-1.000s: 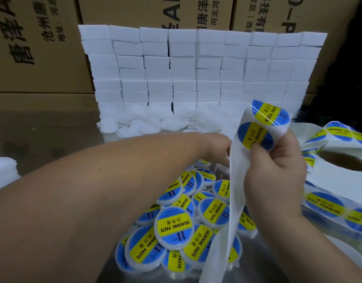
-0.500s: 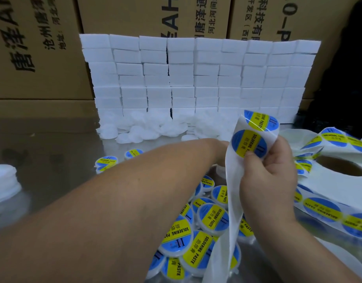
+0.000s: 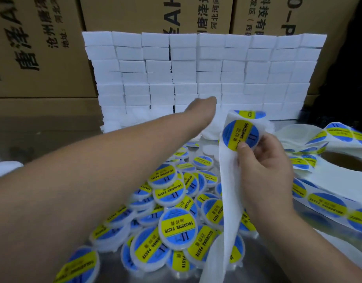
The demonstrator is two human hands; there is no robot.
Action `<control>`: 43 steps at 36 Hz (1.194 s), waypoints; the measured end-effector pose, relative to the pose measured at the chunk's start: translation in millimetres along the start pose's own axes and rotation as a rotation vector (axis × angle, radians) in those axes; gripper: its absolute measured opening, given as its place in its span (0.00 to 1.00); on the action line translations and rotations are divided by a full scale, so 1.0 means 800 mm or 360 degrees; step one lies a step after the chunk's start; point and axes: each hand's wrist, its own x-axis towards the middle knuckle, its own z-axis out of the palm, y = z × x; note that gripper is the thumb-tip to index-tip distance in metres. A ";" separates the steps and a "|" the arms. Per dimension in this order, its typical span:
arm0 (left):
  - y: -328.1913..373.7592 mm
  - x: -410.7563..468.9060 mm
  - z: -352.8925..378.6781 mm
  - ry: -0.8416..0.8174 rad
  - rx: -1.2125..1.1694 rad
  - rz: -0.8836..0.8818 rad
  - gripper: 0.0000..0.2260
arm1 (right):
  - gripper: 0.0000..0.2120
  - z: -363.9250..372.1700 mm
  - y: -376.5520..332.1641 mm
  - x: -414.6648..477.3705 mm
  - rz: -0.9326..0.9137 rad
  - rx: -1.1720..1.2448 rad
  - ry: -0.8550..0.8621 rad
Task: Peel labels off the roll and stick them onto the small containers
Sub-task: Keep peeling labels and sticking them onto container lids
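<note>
Cardboard boxes [image 3: 43, 48] and a wall of stacked white blocks [image 3: 196, 74] stand behind the shiny desk [image 3: 268, 268], where a heap of labelled containers [image 3: 177, 226] lies in front of the person. The left hand [image 3: 204, 110] reaches out over the heap to the plain white containers [image 3: 211, 128] at the foot of the blocks, too blurred to tell how its fingers lie. The right hand [image 3: 264, 172] pinches the label strip [image 3: 229, 180], thumb on a round blue-and-yellow label [image 3: 240, 134], with the roll [image 3: 339, 180] lying flat just beside it.
</note>
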 end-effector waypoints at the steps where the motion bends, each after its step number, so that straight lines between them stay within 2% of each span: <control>1: 0.002 -0.002 -0.004 0.0028 -0.0052 0.0006 0.07 | 0.06 0.001 0.000 0.000 0.0024 -0.0008 -0.0016; 4: 0.001 -0.034 -0.029 0.0118 -0.0104 0.0118 0.15 | 0.06 0.002 0.003 -0.002 0.0106 -0.0039 -0.0071; 8: -0.006 -0.088 -0.052 0.0086 -0.0152 0.0298 0.11 | 0.07 0.002 0.004 -0.005 0.0132 -0.0147 -0.0116; 13: -0.028 -0.139 -0.050 0.0153 0.0177 0.0522 0.11 | 0.09 0.006 -0.001 -0.009 0.0132 -0.0080 -0.0259; 15: -0.036 -0.148 -0.046 0.0179 0.0399 0.0628 0.06 | 0.13 0.007 -0.005 -0.013 0.0135 0.0024 -0.0364; 16: -0.040 -0.150 -0.044 0.0179 0.0495 0.0635 0.02 | 0.16 0.008 -0.007 -0.014 0.0123 0.0055 -0.0414; 17: -0.042 -0.152 -0.042 0.0190 0.0603 0.0638 0.03 | 0.18 0.008 -0.008 -0.015 0.0109 0.0061 -0.0460; 19: -0.047 -0.152 -0.040 0.0220 0.0750 0.0653 0.08 | 0.22 0.009 -0.009 -0.017 0.0099 0.0044 -0.0546; 22: -0.051 -0.150 -0.046 0.0270 0.0821 0.0680 0.12 | 0.25 0.007 -0.007 -0.019 0.0132 0.0056 -0.0628; 27: -0.054 -0.152 -0.052 0.0198 0.0871 0.0761 0.17 | 0.29 0.007 -0.009 -0.019 0.0112 -0.0028 -0.0587; 32: -0.058 -0.151 -0.049 0.0167 0.0909 0.0708 0.22 | 0.25 0.008 -0.004 -0.017 0.0037 -0.0030 -0.0583; 39: -0.055 -0.148 -0.054 0.0136 0.0821 0.0647 0.17 | 0.30 0.010 -0.001 -0.020 -0.0096 -0.0218 -0.0682; 43: -0.052 -0.143 -0.063 0.0043 0.0753 0.0511 0.11 | 0.31 0.009 -0.002 -0.019 -0.0123 -0.0217 -0.0708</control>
